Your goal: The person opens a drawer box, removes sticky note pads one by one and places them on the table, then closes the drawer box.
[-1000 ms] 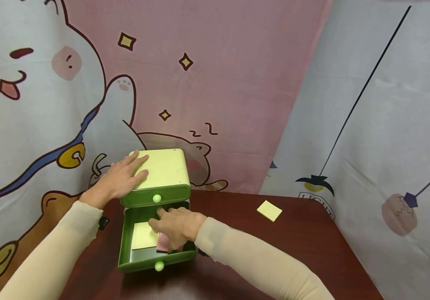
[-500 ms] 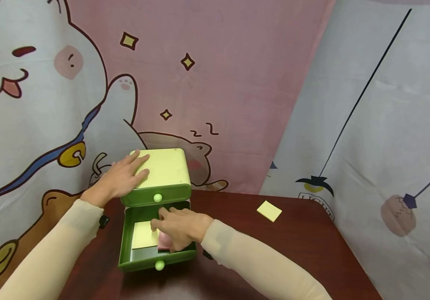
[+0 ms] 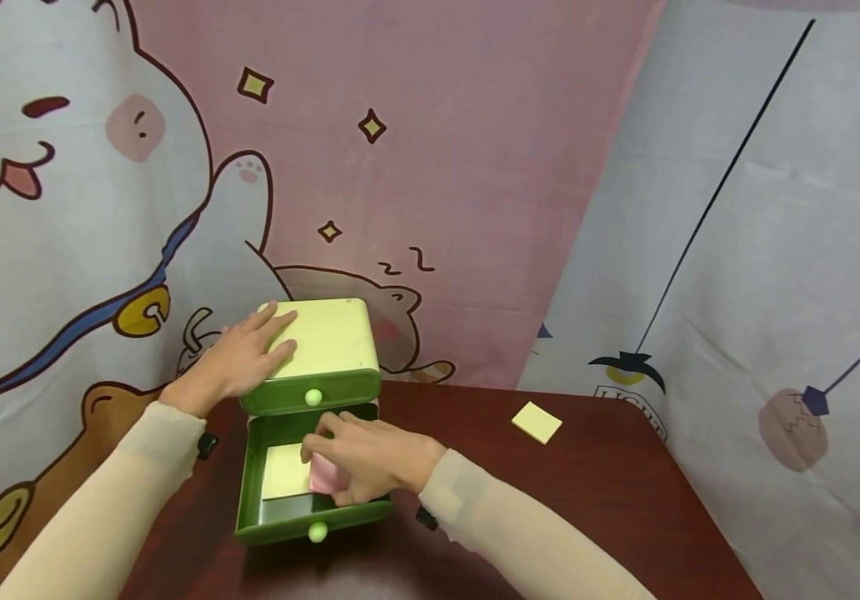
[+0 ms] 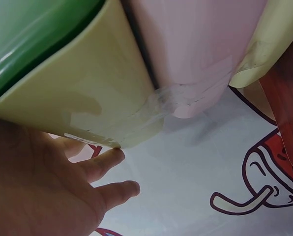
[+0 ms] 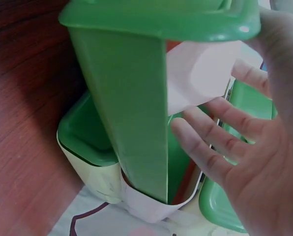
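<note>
Nearest, two pale sleeves [image 3: 100, 508] reach in over a glossy, dark red-brown tabletop [image 3: 625, 475], its wood grain showing. A green drawer [image 3: 248, 487] with a round light-green knob [image 3: 317, 532] stands pulled out toward the person. Inside, the right hand [image 3: 370, 458] has curled fingers pinching a pink notepad [image 3: 327, 475]; whether the pad clears the drawer floor cannot be told. A pale yellow notepad [image 3: 285, 472] lies flat in the drawer, at the pink one's left. Just above and behind is the closed upper green drawer [image 3: 351, 387] of the small cabinet [image 3: 332, 333], whose yellow top carries the left hand [image 3: 244, 354], its fingers spread and resting near the left edge. Well to the right, another yellow notepad [image 3: 537, 422] lies alone toward the tabletop's far edge. Behind hangs pink fabric [image 3: 490, 167] printed with cartoon cats and sparkles, meeting a creased whitish fabric [image 3: 775, 208] with drawn hanging lamps on the right.
</note>
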A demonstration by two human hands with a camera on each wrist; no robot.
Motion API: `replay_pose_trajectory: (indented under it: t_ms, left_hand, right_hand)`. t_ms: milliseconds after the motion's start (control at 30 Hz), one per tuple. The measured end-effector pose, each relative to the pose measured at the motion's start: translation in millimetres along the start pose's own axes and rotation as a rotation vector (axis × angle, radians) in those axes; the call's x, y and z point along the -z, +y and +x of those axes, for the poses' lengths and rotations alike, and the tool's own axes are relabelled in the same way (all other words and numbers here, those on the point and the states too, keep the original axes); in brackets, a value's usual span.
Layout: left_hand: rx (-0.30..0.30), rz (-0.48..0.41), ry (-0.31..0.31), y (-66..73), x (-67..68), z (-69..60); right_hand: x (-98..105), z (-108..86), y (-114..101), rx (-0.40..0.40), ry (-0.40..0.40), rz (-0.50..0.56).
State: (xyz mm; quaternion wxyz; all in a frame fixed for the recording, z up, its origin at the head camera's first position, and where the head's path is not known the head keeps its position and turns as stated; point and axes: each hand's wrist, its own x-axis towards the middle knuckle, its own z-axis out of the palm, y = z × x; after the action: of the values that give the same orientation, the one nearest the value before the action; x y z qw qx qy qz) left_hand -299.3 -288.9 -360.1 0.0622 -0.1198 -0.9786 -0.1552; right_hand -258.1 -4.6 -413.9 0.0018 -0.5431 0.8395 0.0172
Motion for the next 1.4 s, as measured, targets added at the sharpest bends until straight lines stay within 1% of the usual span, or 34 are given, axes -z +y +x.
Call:
replay_pose_trajectory:
  t_ms: [200, 433, 567, 833, 967, 1100, 1233, 1400]
  left_hand:
    - [-0.008, -0.007, 0.01, -1.5, -0.9, 1.4]
    - [-0.007, -0.002, 0.019, -3.4, -3.7, 1.5]
    - [-0.007, -0.004, 0.025, -4.5, -5.7, 1.8]
    - [-0.004, -0.009, 0.02, -4.3, -5.7, 0.8]
    - [-0.006, -0.006, 0.021, -3.0, -5.2, 1.8]
    - [-0.005, -0.013, 0.012, -2.9, -4.9, 1.5]
    - [-0.006, -0.023, 0.006, -3.5, -3.7, 0.7]
    - [-0.006, -0.031, 0.0, -2.9, -2.6, -0.3]
  right_hand:
    - [-3, -6.6, 4, 0.026, 0.124, 0.017]
    - [-7, -15.2, 8, 0.06, 0.268, -0.035]
    - [-8, -21.7, 11, 0.053, 0.325, -0.033]
    - [-5, -38.2, 13, 0.046, 0.389, 0.001]
    - [-3, -50.7, 16, 0.014, 0.412, 0.022]
    - [-4, -63.4, 21, -0.02, 0.412, 0.043]
    - [-6, -74.5, 30, -0.047, 0.41, 0.063]
    - [-11, -87.4, 38, -0.081, 0.44, 0.093]
